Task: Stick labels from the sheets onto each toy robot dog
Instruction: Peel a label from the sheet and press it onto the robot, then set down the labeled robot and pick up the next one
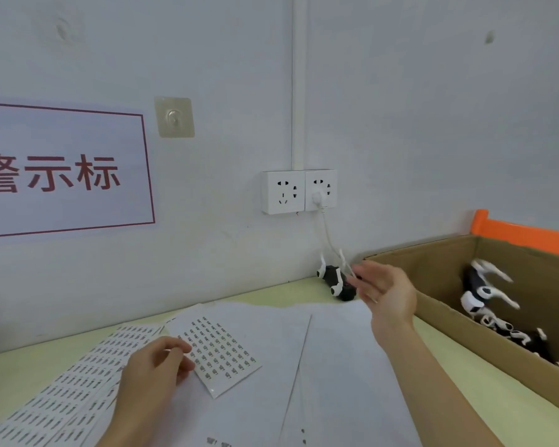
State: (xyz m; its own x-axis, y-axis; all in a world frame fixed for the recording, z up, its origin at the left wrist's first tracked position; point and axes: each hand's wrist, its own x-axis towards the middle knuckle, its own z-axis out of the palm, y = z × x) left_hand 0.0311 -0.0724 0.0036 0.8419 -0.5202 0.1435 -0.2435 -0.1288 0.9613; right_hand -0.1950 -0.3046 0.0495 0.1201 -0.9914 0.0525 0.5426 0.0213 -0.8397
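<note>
the light is soft and even, a bit bluish, with only faint shadows. the wall looks pale and flat. the right hand is smeared with blur. straight lines bend near the edges. all looks slightly fuzzy.

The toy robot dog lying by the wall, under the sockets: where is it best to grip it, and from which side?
Probably by the black body of the toy robot dog, from above and the right, where the right hand already is. It lies on its side and its thin white legs stick up, offering a poor hold.
</note>
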